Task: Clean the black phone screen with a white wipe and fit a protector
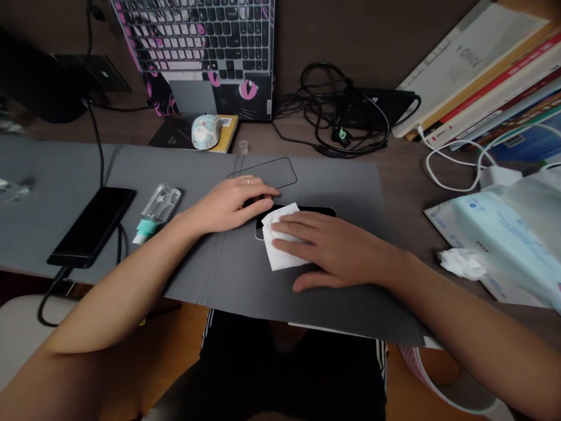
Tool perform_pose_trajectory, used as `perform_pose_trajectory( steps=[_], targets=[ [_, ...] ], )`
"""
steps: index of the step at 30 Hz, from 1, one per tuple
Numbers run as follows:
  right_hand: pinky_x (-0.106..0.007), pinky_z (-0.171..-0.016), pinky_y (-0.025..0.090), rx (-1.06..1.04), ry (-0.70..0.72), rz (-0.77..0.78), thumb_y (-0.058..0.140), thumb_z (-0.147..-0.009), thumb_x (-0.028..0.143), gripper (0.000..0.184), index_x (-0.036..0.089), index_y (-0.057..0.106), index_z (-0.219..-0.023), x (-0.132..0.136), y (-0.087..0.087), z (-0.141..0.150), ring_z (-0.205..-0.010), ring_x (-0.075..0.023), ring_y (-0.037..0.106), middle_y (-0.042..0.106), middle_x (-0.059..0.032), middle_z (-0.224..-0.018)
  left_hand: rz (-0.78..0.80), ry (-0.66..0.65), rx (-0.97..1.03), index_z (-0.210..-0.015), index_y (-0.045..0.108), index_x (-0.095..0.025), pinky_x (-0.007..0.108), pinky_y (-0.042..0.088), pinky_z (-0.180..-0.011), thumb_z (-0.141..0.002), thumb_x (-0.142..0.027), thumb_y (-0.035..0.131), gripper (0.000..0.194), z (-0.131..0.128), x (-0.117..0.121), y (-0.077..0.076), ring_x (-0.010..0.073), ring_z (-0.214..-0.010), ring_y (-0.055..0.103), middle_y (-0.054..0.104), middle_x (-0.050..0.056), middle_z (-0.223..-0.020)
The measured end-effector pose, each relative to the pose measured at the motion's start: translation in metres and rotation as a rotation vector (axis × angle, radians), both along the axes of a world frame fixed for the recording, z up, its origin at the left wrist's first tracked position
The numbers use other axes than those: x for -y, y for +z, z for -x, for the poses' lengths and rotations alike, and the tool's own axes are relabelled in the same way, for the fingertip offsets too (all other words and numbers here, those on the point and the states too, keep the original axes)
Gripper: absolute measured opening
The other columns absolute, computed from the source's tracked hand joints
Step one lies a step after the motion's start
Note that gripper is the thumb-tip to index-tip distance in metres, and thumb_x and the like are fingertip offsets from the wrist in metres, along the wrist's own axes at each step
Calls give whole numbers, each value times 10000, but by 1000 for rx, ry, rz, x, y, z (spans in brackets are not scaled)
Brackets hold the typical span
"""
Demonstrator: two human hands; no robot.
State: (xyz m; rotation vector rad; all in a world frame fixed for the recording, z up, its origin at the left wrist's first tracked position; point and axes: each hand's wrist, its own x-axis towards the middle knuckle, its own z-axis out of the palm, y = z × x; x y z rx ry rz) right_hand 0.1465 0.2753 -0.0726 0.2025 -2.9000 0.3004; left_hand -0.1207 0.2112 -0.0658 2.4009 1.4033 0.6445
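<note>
Between my hands a black phone lies flat on the grey desk mat, largely covered. A white wipe is spread over it under my right hand, whose fingers hold it against the screen with the thumb apart. My left hand, a ring on one finger, rests at the phone's upper left corner. Its thumb and index finger are stretched out; the other fingers are partly hidden. Just beyond lies a thin clear sheet with a black outline, perhaps a screen protector. Left of my left hand lies a clear spray bottle.
Another black phone with a cable lies at the left. A laptop, a mouse and tangled cables stand behind. Books, a white cable, a plastic wipes pack and crumpled tissue are at the right.
</note>
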Motion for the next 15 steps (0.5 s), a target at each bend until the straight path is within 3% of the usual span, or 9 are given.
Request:
perform_pose_trajectory(
  steps=[5, 10, 15],
  targets=[
    [-618, -1173, 322, 9, -86, -18, 528, -974, 625, 691, 124, 513, -1448, 0, -2, 0, -1431, -358, 430, 477, -228, -1523, -2, 1, -1, -1274, 667, -181, 349, 475, -910, -1072, -420, 411, 404, 0, 0, 0, 225, -1023, 647, 713, 83, -1056],
    [-580, -1215, 269, 65, -43, -14, 488, -991, 632, 691, 161, 461, -1495, 3, -4, 0, -1482, -322, 365, 411, -184, -1587, 2, -4, 1, -1287, 660, -188, 355, 477, -928, -1072, -431, 403, 414, 1, -1, 0, 227, -1049, 651, 716, 90, -1102],
    [-570, -1220, 255, 80, -55, -7, 476, -965, 692, 794, 140, 416, -1532, 4, -3, 0, -1516, -338, 298, 376, -206, -1601, 8, -7, 4, -1290, 657, -184, 347, 477, -923, -1078, -420, 394, 412, 0, -1, -1, 221, -1048, 650, 715, 84, -1095]
  ],
)
